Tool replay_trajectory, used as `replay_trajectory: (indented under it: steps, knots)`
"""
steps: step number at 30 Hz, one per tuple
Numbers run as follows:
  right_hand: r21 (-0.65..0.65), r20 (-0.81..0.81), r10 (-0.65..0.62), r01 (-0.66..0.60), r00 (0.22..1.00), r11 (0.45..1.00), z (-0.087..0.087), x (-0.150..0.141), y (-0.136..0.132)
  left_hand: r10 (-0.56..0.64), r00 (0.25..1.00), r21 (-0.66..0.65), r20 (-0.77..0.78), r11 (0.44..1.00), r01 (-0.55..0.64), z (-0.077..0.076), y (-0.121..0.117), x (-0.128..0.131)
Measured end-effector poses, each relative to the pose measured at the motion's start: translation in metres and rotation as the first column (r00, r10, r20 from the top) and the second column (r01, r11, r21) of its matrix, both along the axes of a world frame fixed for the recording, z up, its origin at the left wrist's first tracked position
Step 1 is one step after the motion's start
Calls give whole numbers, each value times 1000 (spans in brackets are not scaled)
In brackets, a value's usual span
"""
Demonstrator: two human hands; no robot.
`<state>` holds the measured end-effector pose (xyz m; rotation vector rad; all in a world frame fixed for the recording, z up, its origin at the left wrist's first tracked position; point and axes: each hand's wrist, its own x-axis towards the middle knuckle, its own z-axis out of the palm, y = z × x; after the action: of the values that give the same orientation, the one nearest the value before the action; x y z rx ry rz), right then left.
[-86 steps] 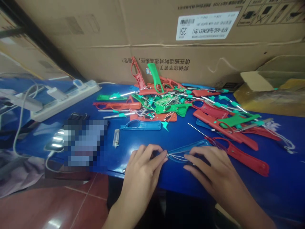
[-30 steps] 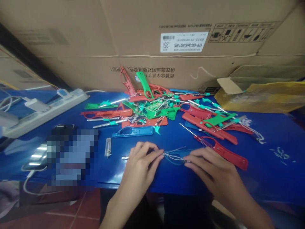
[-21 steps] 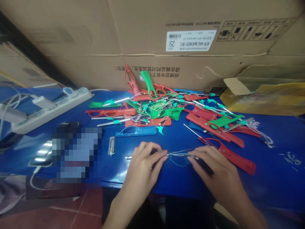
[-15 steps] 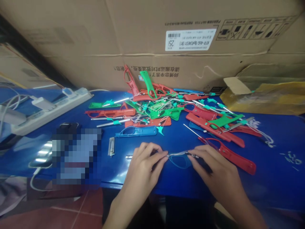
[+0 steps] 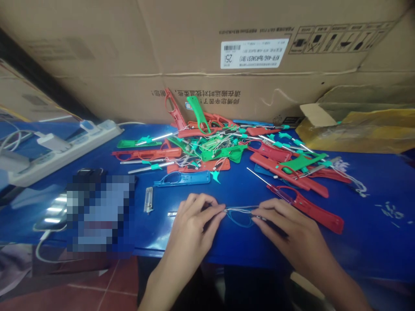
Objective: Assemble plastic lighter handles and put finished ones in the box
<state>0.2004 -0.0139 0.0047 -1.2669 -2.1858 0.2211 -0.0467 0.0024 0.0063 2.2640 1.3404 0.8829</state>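
Note:
My left hand (image 5: 194, 220) is closed, thumb and forefinger pinching one end of a blue plastic lighter shell, with white wires running from the fingertips. The shell's blue finger loop (image 5: 240, 223) shows between my hands, just above the table; the rest is hidden by fingers. My right hand (image 5: 288, 222) is closed too, pinching the white wires (image 5: 238, 210) at the other end, where a small dark part pokes out between the fingertips. A thin grey rod or edge runs above the wires. Beside my right hand lies a red lighter shell (image 5: 320, 211) with a screwdriver (image 5: 269, 185) across it.
A heap of red and green lighter shells (image 5: 223, 153), metal tubes and wires covers the table's back. A blue shell (image 5: 181, 178) and clear small tank (image 5: 148, 199) lie left. Phones (image 5: 53, 211), a power strip (image 5: 65, 151), a cardboard wall (image 5: 191, 52) and yellow-taped box (image 5: 359, 129) surround.
The view has shifted slightly, so everything sits a little further left. The right fingers have changed position a little, and the white wires and thin grey edge now show apart. Both hands keep their pinch.

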Motion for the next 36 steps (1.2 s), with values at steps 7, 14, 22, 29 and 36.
replay_trajectory:
  steps: [7,14,22,29,36]
  knots:
    - [-126,-38,0,-5,999,992,6,3,1,4,1000,-31,18,1000,-3,0,-1,-1]
    - [-214,3,41,-39,999,976,8,13,1,10,1000,-25,27,1000,-9,-1,0,-1]
    - [-159,-112,-8,-10,994,987,3,12,-1,37,999,-19,23,999,-36,-2,-1,-1]
    - [-64,-62,41,-45,997,997,2,14,-7,25,1000,-5,19,1000,-25,-3,1,-1]
    - [-18,-36,31,-31,999,999,-2,16,-8,-2,991,-23,-133,1000,-1,9,1,-3]
